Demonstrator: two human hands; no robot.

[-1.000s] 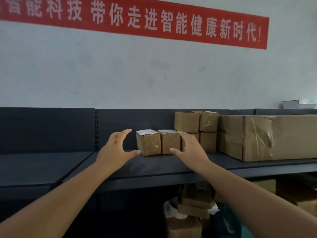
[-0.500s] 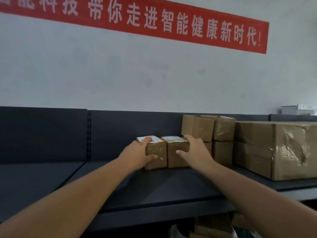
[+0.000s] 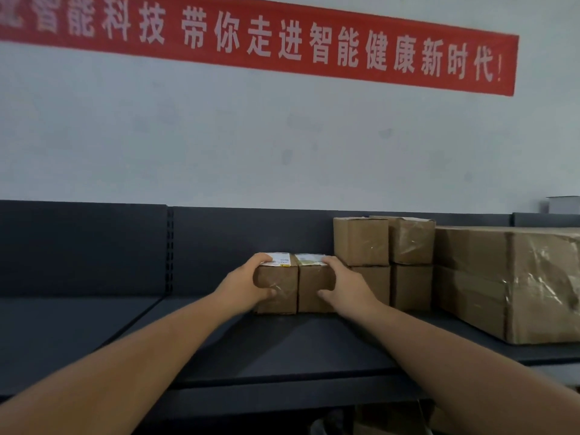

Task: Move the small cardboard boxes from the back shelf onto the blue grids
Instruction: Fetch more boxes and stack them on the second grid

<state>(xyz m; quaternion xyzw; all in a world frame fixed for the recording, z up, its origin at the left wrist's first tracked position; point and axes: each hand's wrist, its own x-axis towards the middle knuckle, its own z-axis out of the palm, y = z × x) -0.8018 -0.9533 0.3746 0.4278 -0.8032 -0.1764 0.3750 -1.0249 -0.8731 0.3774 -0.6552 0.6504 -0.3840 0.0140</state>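
2 small boxes: a left small cardboard box and a right small cardboard box stand side by side, touching, on the dark shelf, each with a pale label on top.
Left hand: the left hand wraps the outer left side of the left box, fingers over the top edge by the label, thumb pressed on the front face; a closed hold on that box.
Right hand: the right hand clasps the outer right side of the right box, fingers over its top edge, thumb on the front face low down; likewise gripping.
Box contact: both bottoms look level with the shelf surface; I cannot tell if they are lifted clear.
Stack of 4: a stack of small cardboard boxes sits just right of the held pair, 2 over 2, the right hand close against its lower left box.
Large carton: a big taped cardboard carton rests on the same shelf, just beside the stack on its right.
Back panel: a dark upright shelf back runs behind everything, with a slotted post left of the boxes.
Wall: pale wall above, carrying a red banner with white Chinese characters.
Below shelf: more cardboard shows dimly under the shelf edge.
Blue grids: not in this view.
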